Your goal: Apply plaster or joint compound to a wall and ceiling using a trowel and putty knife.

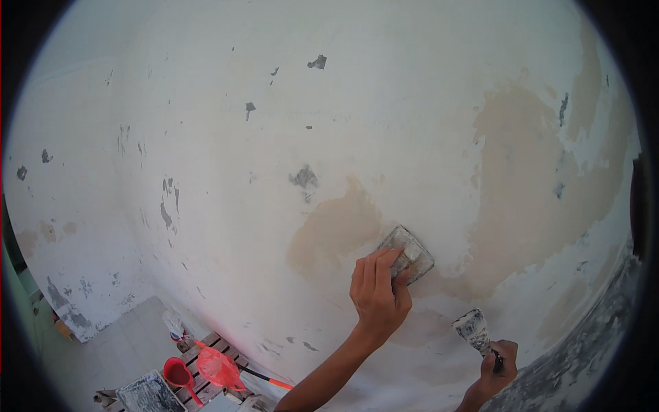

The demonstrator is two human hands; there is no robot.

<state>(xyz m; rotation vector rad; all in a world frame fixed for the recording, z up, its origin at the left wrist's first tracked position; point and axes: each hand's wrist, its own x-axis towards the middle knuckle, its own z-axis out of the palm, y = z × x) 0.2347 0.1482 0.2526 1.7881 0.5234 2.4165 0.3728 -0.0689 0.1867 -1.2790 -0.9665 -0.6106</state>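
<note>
Trowel (417, 263) in the left hand (382, 292): a small, flat, four-cornered plate, grey and smeared, held up to the wall (391, 103) just beside the lower right of a beige patch (335, 230). The fingers of the left hand are closed on the trowel; whether its whole face touches the wall, I cannot tell. The hands are apart, the right hand lower and farther to the right. That right hand (503, 367) is closed around the dark handle of a scraper (473, 328), whose wide blade points up and to the left and is caked with white and dark smears.

Around the hands the wall is mostly whitish, with scattered grey chips and a dark grey smudge (304, 177) above the beige patch. A much larger beige area (518, 178) spreads over its right side, and a dark, streaked surface (583, 357) runs along the lower right.

Below and to the left, a slatted wooden counter (214, 339) holds a red dipper (178, 373) and, just beside it, a bunched pinkish-red plastic bag (220, 369). A black and orange stick (258, 375) sticks out to the right of the bag. A dark board (149, 393) covered in white smears lies just left of the dipper. Beyond them is a pale floor (120, 353), and at the far left a second wall (68, 206) shows grey chips and small beige spots.
</note>
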